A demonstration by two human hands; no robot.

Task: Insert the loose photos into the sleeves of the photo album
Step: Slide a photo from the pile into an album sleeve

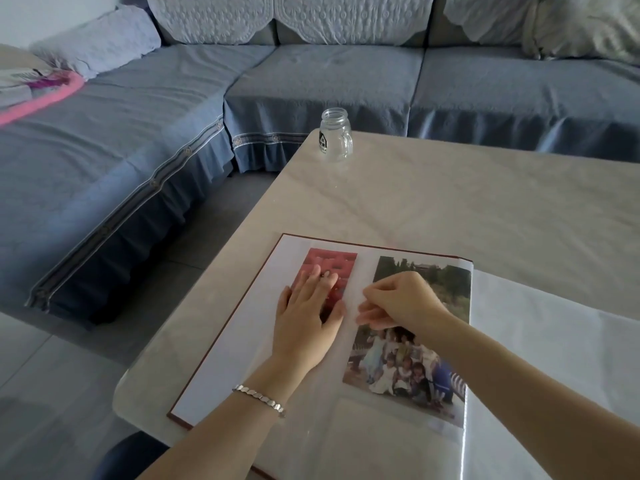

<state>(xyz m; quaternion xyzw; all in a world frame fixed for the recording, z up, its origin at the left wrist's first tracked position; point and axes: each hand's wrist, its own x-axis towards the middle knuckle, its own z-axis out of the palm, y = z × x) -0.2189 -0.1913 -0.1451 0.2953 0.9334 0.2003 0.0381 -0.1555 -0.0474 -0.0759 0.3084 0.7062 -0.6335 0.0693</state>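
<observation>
The photo album (239,344) lies open on the desk (485,202), near the desk's front left corner, with its dark red cover edge showing round the white left page. On that page a red photo (330,259) lies at the top, and beside it to the right is a photo of trees (446,282) with a group photo (398,372) just below it. A glossy clear film covers the lower part of the page.

The left hand (304,320) rests flat on the red photo, its fingers (317,277) straight and together, gripping nothing; a silver bracelet (259,398) circles the wrist. The right hand (401,299) is over the gap between the red photo and the two photos on the right, its fingers (370,311) curled with the tips drawn together; whether they pinch the film or a photo edge cannot be told.

An open glass jar (335,140) with a handle stands at the desk's far corner, well apart from the album. A blue-covered sofa (311,81) runs behind and to the left.
</observation>
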